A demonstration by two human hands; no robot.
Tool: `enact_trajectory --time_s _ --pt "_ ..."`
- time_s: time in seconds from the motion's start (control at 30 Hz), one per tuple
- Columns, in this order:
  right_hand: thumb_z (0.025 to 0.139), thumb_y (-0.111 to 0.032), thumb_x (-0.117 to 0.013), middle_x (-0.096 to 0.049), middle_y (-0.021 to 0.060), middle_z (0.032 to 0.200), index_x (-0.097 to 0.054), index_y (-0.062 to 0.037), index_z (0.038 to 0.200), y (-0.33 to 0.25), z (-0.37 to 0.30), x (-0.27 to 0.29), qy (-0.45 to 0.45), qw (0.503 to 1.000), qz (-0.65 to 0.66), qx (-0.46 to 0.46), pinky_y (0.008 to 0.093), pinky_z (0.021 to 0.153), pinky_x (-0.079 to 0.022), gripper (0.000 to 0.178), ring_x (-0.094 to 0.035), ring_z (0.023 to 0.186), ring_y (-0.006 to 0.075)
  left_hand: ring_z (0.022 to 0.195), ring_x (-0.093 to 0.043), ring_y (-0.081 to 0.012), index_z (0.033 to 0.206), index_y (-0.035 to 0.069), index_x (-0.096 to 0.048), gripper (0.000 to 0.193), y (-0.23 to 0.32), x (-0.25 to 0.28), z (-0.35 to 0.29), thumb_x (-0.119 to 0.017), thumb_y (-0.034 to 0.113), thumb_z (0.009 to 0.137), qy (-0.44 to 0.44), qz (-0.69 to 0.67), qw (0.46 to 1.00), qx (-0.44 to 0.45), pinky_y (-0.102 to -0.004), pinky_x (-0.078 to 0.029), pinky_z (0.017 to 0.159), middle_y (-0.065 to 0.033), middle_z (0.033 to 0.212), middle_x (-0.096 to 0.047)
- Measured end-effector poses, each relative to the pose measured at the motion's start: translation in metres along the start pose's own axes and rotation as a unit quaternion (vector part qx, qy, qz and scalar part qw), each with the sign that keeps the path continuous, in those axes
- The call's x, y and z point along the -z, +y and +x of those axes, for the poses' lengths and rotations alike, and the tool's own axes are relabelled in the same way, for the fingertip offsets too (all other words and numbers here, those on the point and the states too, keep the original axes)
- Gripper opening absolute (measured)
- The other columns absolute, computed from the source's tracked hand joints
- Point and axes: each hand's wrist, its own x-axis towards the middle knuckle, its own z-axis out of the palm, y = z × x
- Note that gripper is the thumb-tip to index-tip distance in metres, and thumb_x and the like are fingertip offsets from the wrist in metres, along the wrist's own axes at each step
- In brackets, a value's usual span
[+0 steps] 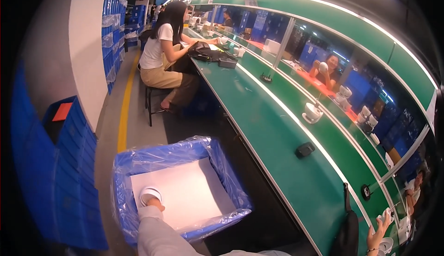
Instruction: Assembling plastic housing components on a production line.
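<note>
My left hand (156, 203) reaches down into a blue plastic bin (121, 172) lined with clear film. Its fingers, partly hidden, close on a white round plastic part (150, 194), just above a flat white sheet (189, 191) inside the bin. At the lower right edge, my right hand (378, 234) is over the green work line, with a bracelet at the wrist. Its fingers are raised and apart, next to a small white part (386, 215); whether they touch it is unclear. Beside that hand lies a white round housing (385, 244).
On the long green bench (259, 117) lie a dark block (305, 150) and a black bag (348, 230). A white device (312, 112) stands on the line beyond. A co-worker (162, 47) sits on a stool farther along. Blue crates (69, 177) are stacked at left.
</note>
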Motion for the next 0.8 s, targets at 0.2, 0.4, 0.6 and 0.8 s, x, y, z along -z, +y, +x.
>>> enact_trajectory --time_s 0.2,0.4,0.6,0.8 --pt "0.066 -0.001 -0.052 -0.032 0.0195 0.129 -0.049 0.0014 0.095 -0.015 -0.001 0.027 0.040 0.998 0.053 0.006 0.0434 0.098 -0.021 0.029 -0.028 0.120 0.0377 0.080 -0.058 -0.0311 0.084 0.000 -0.058 0.034 0.066 0.050 -0.051 -0.064 0.022 0.058 -0.133 -0.099 0.985 -0.057 -0.0361 -0.046 0.070 -0.0164 0.084 -0.060" --pt "0.067 -0.008 -0.055 -0.034 0.0181 0.129 -0.053 -0.0037 0.099 -0.028 -0.015 0.042 0.011 0.984 0.165 -0.060 0.0414 0.094 -0.030 0.033 -0.032 0.119 0.0336 0.090 -0.052 -0.0320 0.114 0.002 -0.035 0.063 0.283 0.131 -0.104 -0.062 0.013 0.059 -0.063 -0.058 0.902 -0.423 -0.0338 -0.042 0.077 -0.0177 0.096 -0.053" --pt "0.058 -0.035 -0.074 -0.024 0.0208 0.132 -0.032 -0.0032 0.125 -0.038 -0.035 0.033 -0.055 0.870 0.489 -0.018 0.0402 0.095 -0.029 0.085 -0.029 0.120 0.0334 0.096 -0.051 -0.0253 0.100 -0.008 -0.047 0.049 0.507 0.142 -0.243 -0.051 0.003 0.052 -0.475 -0.251 0.552 -0.638 -0.0339 -0.034 0.087 -0.0180 0.100 -0.054" --pt "0.054 -0.032 -0.078 -0.018 0.0152 0.136 -0.004 -0.0045 0.134 -0.002 -0.093 0.032 -0.051 0.674 0.693 -0.253 0.0367 0.096 -0.027 0.112 -0.025 0.122 0.0247 0.078 -0.047 -0.0146 0.102 -0.004 -0.043 0.046 0.635 0.028 -0.408 -0.060 0.008 0.062 -0.829 -0.220 0.216 -0.467 -0.0272 -0.039 0.070 -0.0093 0.086 -0.050"
